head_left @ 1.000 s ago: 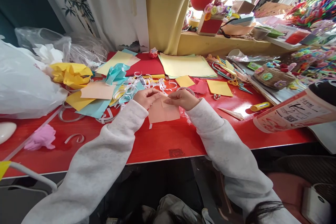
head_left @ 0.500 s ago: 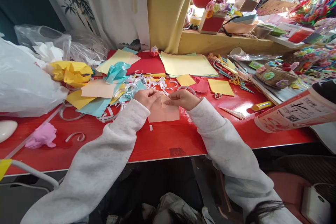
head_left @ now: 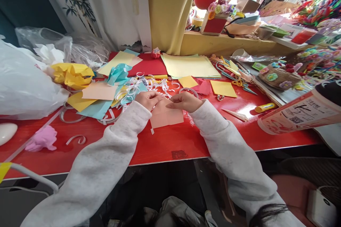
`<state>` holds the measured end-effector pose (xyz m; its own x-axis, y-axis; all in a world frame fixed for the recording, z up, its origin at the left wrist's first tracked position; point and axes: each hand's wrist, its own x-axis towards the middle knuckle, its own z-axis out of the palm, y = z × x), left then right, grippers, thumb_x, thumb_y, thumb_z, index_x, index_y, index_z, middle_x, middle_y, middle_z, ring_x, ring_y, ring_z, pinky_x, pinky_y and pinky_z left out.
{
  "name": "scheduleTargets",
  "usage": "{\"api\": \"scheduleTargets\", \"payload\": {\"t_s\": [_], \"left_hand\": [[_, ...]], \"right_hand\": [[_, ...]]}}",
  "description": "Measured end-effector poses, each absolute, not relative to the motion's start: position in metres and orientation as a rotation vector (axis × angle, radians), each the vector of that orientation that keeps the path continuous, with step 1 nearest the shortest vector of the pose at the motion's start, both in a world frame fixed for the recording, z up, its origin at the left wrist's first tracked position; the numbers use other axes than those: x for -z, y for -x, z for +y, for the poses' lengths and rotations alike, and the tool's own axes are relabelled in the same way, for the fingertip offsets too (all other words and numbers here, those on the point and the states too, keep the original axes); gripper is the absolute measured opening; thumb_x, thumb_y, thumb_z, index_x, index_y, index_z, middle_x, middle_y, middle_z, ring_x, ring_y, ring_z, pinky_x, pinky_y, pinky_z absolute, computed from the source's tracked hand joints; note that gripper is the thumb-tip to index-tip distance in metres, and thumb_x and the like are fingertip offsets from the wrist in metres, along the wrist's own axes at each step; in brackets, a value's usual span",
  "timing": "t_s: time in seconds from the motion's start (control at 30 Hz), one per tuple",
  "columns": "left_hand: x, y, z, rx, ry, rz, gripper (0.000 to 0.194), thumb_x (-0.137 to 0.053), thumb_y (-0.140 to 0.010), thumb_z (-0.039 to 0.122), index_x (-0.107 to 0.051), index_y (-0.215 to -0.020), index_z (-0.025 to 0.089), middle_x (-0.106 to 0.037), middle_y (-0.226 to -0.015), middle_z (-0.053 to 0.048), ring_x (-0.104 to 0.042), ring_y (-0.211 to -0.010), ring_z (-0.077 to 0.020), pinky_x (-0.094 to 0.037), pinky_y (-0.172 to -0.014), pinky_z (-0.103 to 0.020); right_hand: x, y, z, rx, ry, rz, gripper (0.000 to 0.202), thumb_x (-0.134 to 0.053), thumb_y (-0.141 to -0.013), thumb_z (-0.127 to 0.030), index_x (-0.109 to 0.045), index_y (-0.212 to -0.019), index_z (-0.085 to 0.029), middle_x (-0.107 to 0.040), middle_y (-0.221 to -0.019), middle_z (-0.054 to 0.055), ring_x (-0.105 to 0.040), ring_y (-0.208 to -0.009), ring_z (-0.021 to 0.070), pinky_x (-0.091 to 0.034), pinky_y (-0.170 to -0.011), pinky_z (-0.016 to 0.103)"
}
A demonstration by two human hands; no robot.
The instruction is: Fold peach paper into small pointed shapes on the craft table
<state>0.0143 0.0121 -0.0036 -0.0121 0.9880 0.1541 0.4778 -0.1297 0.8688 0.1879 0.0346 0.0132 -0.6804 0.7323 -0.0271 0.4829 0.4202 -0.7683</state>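
A peach-coloured sheet of paper [head_left: 167,116] lies tilted on the red table between my two hands. My left hand [head_left: 149,100] pinches its upper left part, thumb and fingers pressed together. From the other side, my right hand [head_left: 186,101] is closed with thumb and forefinger at the sheet's upper right. The paper's top edge is partly covered by my fingers. Just below the sheet's lower left corner is a small white paper scrap [head_left: 152,131]. Curled white paper strips [head_left: 162,84] lie behind my hands.
Left are a white plastic bag [head_left: 26,81], crumpled yellow paper [head_left: 72,75] and a pink crumpled piece [head_left: 42,138]. Pale yellow sheets [head_left: 190,65] lie at the back. To the right are scissors [head_left: 246,87], a glue stick [head_left: 265,107] and a tilted paper cup [head_left: 298,113].
The peach sheet has turned slightly, its lower right edge now higher than its left. The small flap between my fingers no longer shows apart from the sheet. Both hands stay nearly in place.
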Motion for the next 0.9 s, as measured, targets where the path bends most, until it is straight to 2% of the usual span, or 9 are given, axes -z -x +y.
{"api": "scheduleTargets", "payload": {"t_s": [0.17,0.37,0.57,0.73,0.9], "left_hand": [[0.003,-0.015,0.012,-1.038,-1.726,1.529,0.032,-0.057,-0.061,0.048,-0.066,-0.068,0.018,-0.064,-0.066,-0.002,-0.054,-0.066,-0.0146,-0.039,-0.058,-0.023],[0.006,-0.016,0.013,-1.066,-1.716,1.512,0.031,-0.056,-0.062,0.047,-0.065,-0.066,0.017,-0.062,-0.064,-0.002,-0.052,-0.063,-0.0136,-0.037,-0.056,-0.023],[0.0,-0.009,0.015,-1.099,-1.7,1.59,0.032,-0.056,-0.062,0.045,-0.065,-0.07,0.016,-0.059,-0.062,-0.001,-0.049,-0.06,-0.012,-0.034,-0.052,-0.022],[0.0,-0.01,0.015,-1.122,-1.658,1.605,0.032,-0.057,-0.061,0.046,-0.064,-0.068,0.015,-0.057,-0.06,-0.001,-0.048,-0.058,-0.0111,-0.036,-0.051,-0.021],[0.003,-0.014,0.014,-1.14,-1.541,1.526,0.032,-0.059,-0.059,0.046,-0.062,-0.067,0.015,-0.056,-0.057,0.0,-0.048,-0.052,-0.0105,-0.037,-0.048,-0.022]], "right_hand": [[-0.015,-0.186,0.031,-1.036,1.036,-2.391,0.044,-0.044,-0.073,-0.05,-0.033,-0.05,-0.015,-0.021,-0.05,-0.005,-0.02,-0.047,0.0037,-0.015,-0.043,0.022],[-0.009,-0.187,0.034,-0.994,1.05,-2.402,0.047,-0.048,-0.069,-0.053,-0.032,-0.048,-0.015,-0.022,-0.046,-0.006,-0.021,-0.044,0.0028,-0.017,-0.041,0.02],[-0.014,-0.19,0.033,-1.24,1.12,-2.357,0.044,-0.05,-0.065,-0.056,-0.046,-0.053,-0.014,-0.045,-0.048,-0.002,-0.042,-0.042,0.0056,-0.034,-0.044,0.02],[-0.025,-0.194,0.029,-1.086,1.276,-2.412,0.049,-0.047,-0.067,-0.056,-0.043,-0.043,-0.014,-0.044,-0.037,-0.002,-0.034,-0.033,0.0035,-0.031,-0.04,0.02],[-0.024,-0.201,0.036,-0.976,1.091,-2.498,0.046,-0.048,-0.071,-0.05,-0.047,-0.046,-0.012,-0.041,-0.043,-0.002,-0.034,-0.042,0.0039,-0.029,-0.045,0.021]]}}
